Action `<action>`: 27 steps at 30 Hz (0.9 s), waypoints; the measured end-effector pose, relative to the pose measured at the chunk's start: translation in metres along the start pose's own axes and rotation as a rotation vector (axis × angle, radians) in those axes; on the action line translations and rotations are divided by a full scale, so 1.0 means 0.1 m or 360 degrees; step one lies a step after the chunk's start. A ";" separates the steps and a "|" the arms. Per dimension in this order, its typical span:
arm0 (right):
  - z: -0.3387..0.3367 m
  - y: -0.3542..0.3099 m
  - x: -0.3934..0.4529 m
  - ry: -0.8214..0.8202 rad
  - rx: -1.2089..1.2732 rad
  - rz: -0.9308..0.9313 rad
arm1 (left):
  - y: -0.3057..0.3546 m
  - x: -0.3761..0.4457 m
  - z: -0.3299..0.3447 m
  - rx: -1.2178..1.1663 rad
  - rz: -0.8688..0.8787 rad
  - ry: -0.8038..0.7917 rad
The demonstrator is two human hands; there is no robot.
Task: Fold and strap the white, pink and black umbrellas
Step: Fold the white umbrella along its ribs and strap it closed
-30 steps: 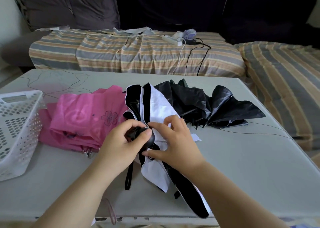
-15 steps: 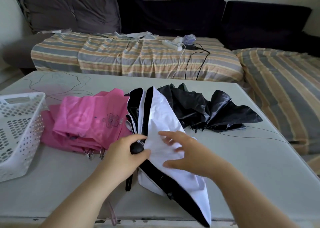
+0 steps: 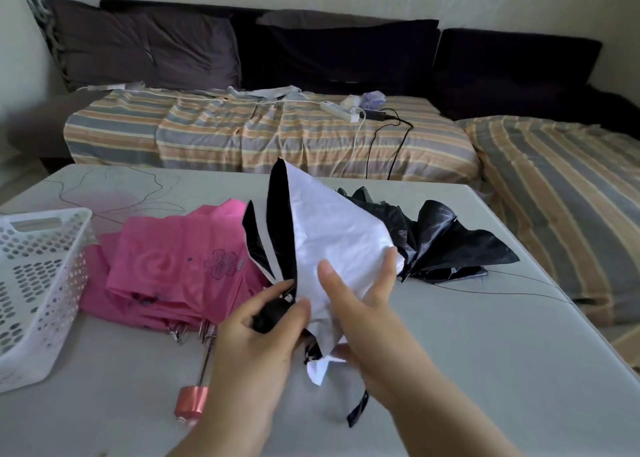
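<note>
- Lower centre of the frame: the left hand [image 3: 258, 332] has its grip curled round the black handle [image 3: 272, 314] of the white umbrella [image 3: 329, 245], thumb on top.
- Just right of it, the right hand [image 3: 360, 312] lies against the white cloth with fingers spread and nearly straight, a wide grip, the fingertips reaching the cloth's right edge.
- The white umbrella, black on its inner folds, rises from the two hands toward the frame's centre, its canopy loose and unstrapped; a black strap [image 3: 358, 410] hangs below the right wrist.
- Lower left of centre: a pink handle [image 3: 191, 401] on a metal shaft rests on the grey worktop [image 3: 467, 370].
- Left of centre: the pink umbrella [image 3: 173, 269] lies in a flat loose heap on the worktop, touching the white one's folds.
- Far left edge: a white perforated basket [image 3: 38, 283] stands on the worktop, just beside the pink heap.
- Right of centre, behind the white cloth: the black umbrella [image 3: 446, 245] lies crumpled and unstrapped on the worktop.
- Upper half: a striped sofa cover [image 3: 242, 134] carries a white power strip [image 3: 341, 110] with cables; dark cushions [image 3: 145, 40] line the back.
</note>
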State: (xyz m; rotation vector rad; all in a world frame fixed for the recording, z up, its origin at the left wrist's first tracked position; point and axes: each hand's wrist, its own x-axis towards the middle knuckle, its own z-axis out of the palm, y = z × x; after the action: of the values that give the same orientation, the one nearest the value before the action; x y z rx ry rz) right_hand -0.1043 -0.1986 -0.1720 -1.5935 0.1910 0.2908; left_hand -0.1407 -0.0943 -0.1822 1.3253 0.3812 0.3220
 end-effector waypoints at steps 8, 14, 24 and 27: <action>0.04 -0.05 0.10 0.0217 0.0286 -0.0309 | -0.10 -0.07 0.11 -0.0018 -0.0001 -0.0223; 0.00 -0.06 0.12 0.0181 0.0161 -0.0384 | -0.02 -0.09 0.09 0.0357 0.0291 -0.0338; -0.19 -0.17 0.17 0.0404 0.0126 -0.0653 | 0.00 -0.14 0.04 0.0729 0.0345 -0.0333; -0.17 -0.15 0.19 0.0440 0.0083 -0.0642 | -0.02 -0.13 0.04 0.0699 0.0270 -0.0465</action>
State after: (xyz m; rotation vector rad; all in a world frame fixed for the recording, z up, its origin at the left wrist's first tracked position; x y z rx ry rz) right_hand -0.0806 -0.2138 -0.1631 -1.5763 0.0841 -0.2466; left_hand -0.1506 -0.1041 -0.1818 1.8136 0.0922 0.1854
